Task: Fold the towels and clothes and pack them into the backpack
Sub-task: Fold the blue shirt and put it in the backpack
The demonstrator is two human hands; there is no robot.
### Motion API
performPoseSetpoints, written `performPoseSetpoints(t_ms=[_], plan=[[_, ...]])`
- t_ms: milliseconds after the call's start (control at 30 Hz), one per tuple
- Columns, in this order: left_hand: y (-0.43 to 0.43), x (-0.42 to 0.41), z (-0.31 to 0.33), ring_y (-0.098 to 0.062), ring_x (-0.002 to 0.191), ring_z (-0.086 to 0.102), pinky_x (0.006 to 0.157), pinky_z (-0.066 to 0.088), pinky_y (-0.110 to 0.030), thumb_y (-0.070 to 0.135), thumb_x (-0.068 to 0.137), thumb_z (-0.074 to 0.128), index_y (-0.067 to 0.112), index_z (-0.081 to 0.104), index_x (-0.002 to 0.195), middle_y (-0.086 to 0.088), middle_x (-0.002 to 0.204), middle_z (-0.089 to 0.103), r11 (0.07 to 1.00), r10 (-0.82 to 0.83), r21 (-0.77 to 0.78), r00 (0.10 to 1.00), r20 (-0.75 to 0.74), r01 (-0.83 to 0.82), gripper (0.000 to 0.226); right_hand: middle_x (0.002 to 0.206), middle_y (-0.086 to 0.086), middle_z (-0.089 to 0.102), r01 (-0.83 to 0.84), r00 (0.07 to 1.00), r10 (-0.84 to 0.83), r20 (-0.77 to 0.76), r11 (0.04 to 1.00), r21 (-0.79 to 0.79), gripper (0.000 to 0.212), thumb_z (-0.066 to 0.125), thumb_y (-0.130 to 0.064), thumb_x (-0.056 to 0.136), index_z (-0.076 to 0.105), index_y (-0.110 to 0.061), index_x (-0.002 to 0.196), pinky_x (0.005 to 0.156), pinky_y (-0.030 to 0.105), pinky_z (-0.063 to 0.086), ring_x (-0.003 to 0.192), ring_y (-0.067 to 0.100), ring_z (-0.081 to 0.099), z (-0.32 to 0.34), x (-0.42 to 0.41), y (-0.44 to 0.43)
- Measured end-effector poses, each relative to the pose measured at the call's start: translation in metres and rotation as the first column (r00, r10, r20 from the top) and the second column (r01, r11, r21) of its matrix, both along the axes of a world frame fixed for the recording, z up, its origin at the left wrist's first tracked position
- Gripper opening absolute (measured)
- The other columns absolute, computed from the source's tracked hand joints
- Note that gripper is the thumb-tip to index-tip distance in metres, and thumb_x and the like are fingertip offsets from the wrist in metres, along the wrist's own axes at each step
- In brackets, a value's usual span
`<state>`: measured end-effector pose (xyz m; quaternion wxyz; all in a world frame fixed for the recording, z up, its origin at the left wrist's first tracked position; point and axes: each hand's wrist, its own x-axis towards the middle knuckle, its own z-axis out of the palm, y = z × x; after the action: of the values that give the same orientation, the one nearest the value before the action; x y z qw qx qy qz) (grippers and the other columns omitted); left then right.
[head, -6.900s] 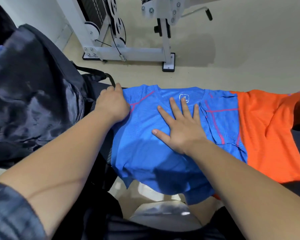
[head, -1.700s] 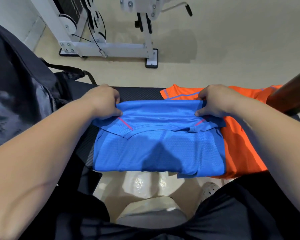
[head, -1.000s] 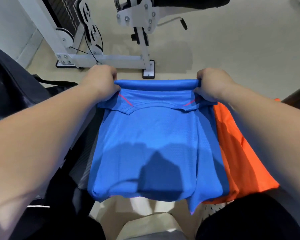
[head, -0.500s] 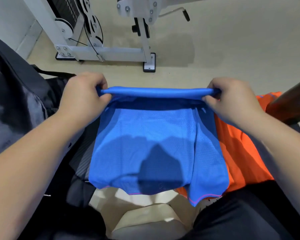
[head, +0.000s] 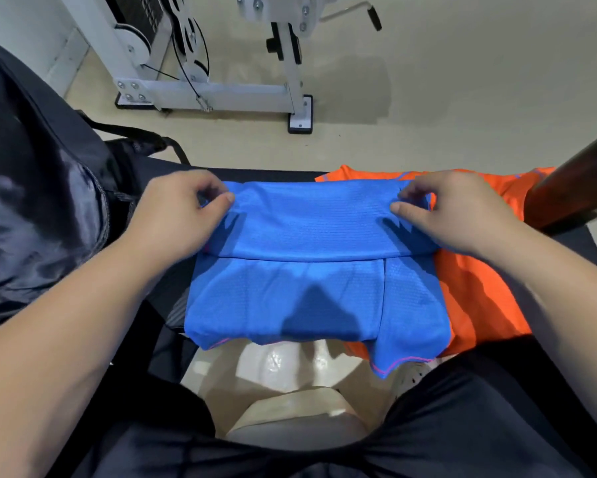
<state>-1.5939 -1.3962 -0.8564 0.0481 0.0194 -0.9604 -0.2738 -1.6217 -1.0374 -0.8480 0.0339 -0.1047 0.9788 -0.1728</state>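
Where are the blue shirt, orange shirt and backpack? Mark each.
blue shirt [head: 310, 222]: head view, folded-over top layer.
orange shirt [head: 480, 291]: head view, bare part beside the blue.
backpack [head: 38, 208]: head view, dark shiny side.

Dark shiny backpack [head: 38, 208] cut by my view's left edge, orange mesh shirt [head: 480, 291] half hidden under blue mesh shirt [head: 307, 229]

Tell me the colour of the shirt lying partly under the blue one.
Orange shirt; head view.

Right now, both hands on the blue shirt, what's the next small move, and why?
Probably let go and press the folded flap flat. Left hand and right hand pinch far corners of the blue shirt; its flap lies over the lower half, whose hem overhangs the near edge.
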Motion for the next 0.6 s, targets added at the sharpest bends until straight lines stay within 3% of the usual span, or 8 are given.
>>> performPoseSetpoints(t_ms=[33, 133, 233, 367, 500, 600], plan=[[0.004, -0.007, -0.001, -0.015, 0.082, 0.063, 0.08, 0.045, -0.028, 0.034, 0.092, 0.069, 0.024, 0.075, 0.099, 0.013, 0.085, 0.07, 1.0, 0.007, 0.008, 1.0, 0.005, -0.007, 0.014, 0.105, 0.001, 0.074, 0.009, 1.0, -0.009, 0.009, 1.0, -0.019, 0.028, 0.073, -0.043, 0.085, 0.074, -0.021, 0.103, 0.088, 0.035, 0.05, 0.101, 0.025, 0.067, -0.003, -0.009, -0.004], [0.015, -0.025, -0.012, -0.017, 0.11, 0.063, 0.099, 0.044, -0.027, 0.033, 0.091, 0.071, 0.023, 0.065, 0.13, 0.005, 0.125, 0.067, 0.997, -0.035, 0.072, 0.992, 0.118, 0.026, 0.041, 0.125, 0.004, 0.066, 0.014, 0.993, -0.01, 0.121, 0.999, -0.035, 0.051, 0.078, -0.043, 0.082, 0.065, -0.024, 0.128, 0.101, 0.034, 0.044, 0.117, 0.024, 0.06, -0.018, -0.029, -0.016], [0.022, -0.034, -0.027, -0.021, 0.13, 0.052, 0.109, 0.035, -0.028, 0.038, 0.09, 0.071, 0.02, 0.055, 0.142, -0.002, 0.144, 0.053, 0.997, -0.07, 0.026, 0.969, 0.236, 0.066, 0.057, 0.131, 0.005, 0.06, 0.033, 0.983, -0.02, 0.183, 0.997, -0.064, 0.063, 0.081, -0.039, 0.079, 0.059, -0.023, 0.136, 0.106, 0.029, 0.039, 0.122, 0.022, 0.056, -0.035, -0.036, -0.02], [0.024, -0.037, -0.035, -0.022, 0.124, 0.054, 0.101, 0.036, -0.027, 0.038, 0.088, 0.074, 0.021, 0.059, 0.136, -0.004, 0.138, 0.051, 0.999, 0.028, 0.035, 0.974, 0.224, -0.037, 0.053, 0.124, 0.009, 0.058, 0.098, 0.988, -0.087, 0.13, 0.992, -0.082, 0.059, 0.082, -0.034, 0.079, 0.063, -0.02, 0.133, 0.101, 0.027, 0.04, 0.115, 0.025, 0.057, -0.046, -0.036, -0.018], [0.019, -0.04, -0.038, -0.021, 0.107, 0.06, 0.094, 0.045, -0.031, 0.034, 0.083, 0.078, 0.024, 0.071, 0.111, 0.0, 0.12, 0.06, 0.993, 0.071, 0.075, 0.97, 0.233, -0.091, 0.03, 0.105, 0.006, 0.058, 0.115, 0.99, -0.109, 0.085, 0.99, -0.077, 0.036, 0.081, -0.032, 0.081, 0.072, -0.022, 0.114, 0.083, 0.026, 0.039, 0.098, 0.025, 0.06, -0.047, -0.037, -0.012], [0.017, -0.042, -0.036, -0.018, 0.089, 0.064, 0.07, 0.047, -0.029, 0.032, 0.083, 0.079, 0.025, 0.072, 0.086, 0.005, 0.095, 0.068, 0.987, 0.072, 0.116, 0.96, 0.27, -0.107, 0.01, 0.095, 0.005, 0.056, 0.11, 0.993, -0.106, 0.057, 0.992, -0.063, 0.016, 0.081, -0.029, 0.08, 0.072, -0.024, 0.091, 0.074, 0.027, 0.035, 0.087, 0.024, 0.057, -0.043, -0.035, -0.009]])
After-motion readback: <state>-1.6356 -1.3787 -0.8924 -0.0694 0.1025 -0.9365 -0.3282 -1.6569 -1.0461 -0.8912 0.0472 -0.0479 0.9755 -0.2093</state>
